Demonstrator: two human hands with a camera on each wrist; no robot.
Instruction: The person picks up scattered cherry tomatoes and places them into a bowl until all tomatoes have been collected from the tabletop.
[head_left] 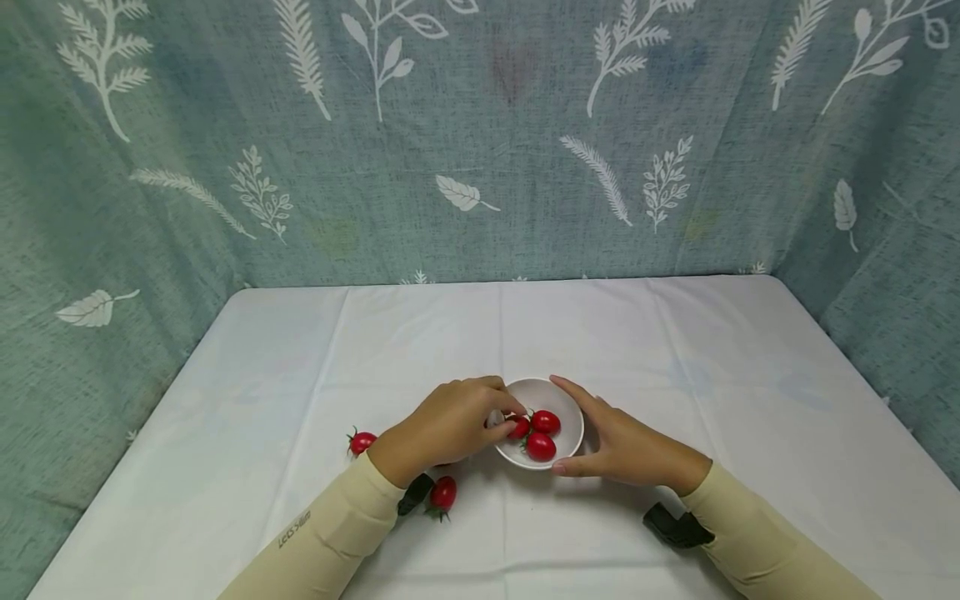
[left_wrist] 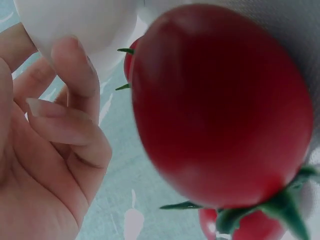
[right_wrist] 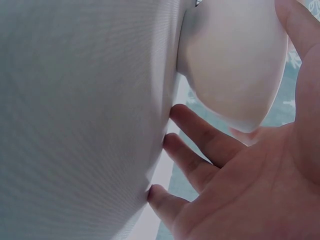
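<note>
A small white bowl (head_left: 575,433) with red cherry tomatoes inside stands near the middle of the table. My left hand (head_left: 450,421) reaches over its left rim, and thumb and forefinger pinch a cherry tomato (head_left: 519,427) there. Two other cherry tomatoes, one behind (head_left: 545,422) and one in front (head_left: 540,447), lie beside it. On the bowl's right side my right hand (head_left: 626,442) holds it, forefinger at the far rim and thumb at the near rim. In the right wrist view, the other fingers (right_wrist: 200,145) spread down to the tablecloth.
A cherry tomato with a green stem (head_left: 442,493) lies by my left wrist, and another (head_left: 362,442) lies to its left. One tomato (left_wrist: 220,105) looms close in the left wrist view. A white cloth covers the table (head_left: 420,333); a leaf-patterned curtain (head_left: 495,233) surrounds it.
</note>
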